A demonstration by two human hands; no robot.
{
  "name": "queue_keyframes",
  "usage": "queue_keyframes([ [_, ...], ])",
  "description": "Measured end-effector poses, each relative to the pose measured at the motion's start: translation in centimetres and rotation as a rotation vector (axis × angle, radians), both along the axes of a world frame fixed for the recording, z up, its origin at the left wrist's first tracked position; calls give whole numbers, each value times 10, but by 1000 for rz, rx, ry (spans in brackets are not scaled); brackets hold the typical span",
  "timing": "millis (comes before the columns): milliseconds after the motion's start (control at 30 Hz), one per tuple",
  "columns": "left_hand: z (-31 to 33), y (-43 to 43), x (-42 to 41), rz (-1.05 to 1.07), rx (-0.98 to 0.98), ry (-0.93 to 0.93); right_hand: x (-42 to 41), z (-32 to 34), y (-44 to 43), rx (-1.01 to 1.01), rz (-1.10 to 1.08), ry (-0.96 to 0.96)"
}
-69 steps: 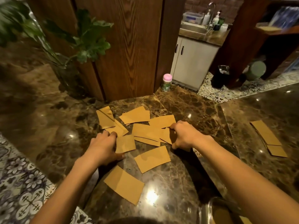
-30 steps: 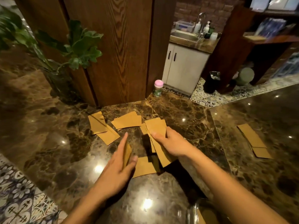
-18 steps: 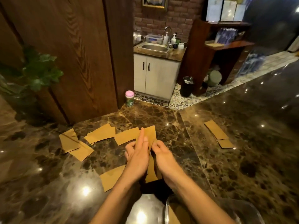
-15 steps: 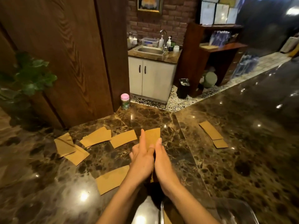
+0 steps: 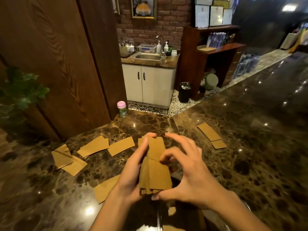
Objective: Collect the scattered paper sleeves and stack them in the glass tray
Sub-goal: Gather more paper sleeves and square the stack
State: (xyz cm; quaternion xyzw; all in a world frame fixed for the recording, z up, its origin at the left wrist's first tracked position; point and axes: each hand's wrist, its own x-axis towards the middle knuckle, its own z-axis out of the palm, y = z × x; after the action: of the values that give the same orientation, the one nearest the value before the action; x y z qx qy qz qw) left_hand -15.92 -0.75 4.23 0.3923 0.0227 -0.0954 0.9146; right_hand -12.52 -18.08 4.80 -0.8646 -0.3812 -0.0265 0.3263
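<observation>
A stack of brown paper sleeves (image 5: 155, 167) stands on edge above the counter, held between both hands. My left hand (image 5: 131, 170) grips its left face. My right hand (image 5: 188, 170) holds its near bottom corner with the thumb, fingers curled over the right side. Several loose sleeves (image 5: 93, 146) lie scattered on the marble to the left, one more (image 5: 106, 189) near my left wrist. Two sleeves (image 5: 210, 135) lie on the right counter. The glass tray (image 5: 216, 219) is at the bottom edge, mostly hidden under my right forearm, with sleeves (image 5: 171, 210) inside.
The dark marble counter (image 5: 250, 164) runs in an L shape to the right. A small jar with a pink lid (image 5: 122, 108) stands at the far edge by a wooden pillar (image 5: 66, 64). A leafy plant (image 5: 20, 92) is at the left.
Both hands gathered sleeves off the counter, pressed them into one stack and lifted it. My head has tilted up, and my right fingers have spread off the stack.
</observation>
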Motion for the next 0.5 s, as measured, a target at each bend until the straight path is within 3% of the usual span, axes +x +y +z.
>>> queue_keyframes([
  [167, 0, -8, -10, -136, -13, -173, -10, 39, -12, -95, 171, 130],
  [333, 5, -21, -13, -75, -80, -116, -17, 68, -13, -275, 266, 39],
  [500, 10, -29, -20, -146, -179, 18, -18, 62, -13, -335, 187, -128],
])
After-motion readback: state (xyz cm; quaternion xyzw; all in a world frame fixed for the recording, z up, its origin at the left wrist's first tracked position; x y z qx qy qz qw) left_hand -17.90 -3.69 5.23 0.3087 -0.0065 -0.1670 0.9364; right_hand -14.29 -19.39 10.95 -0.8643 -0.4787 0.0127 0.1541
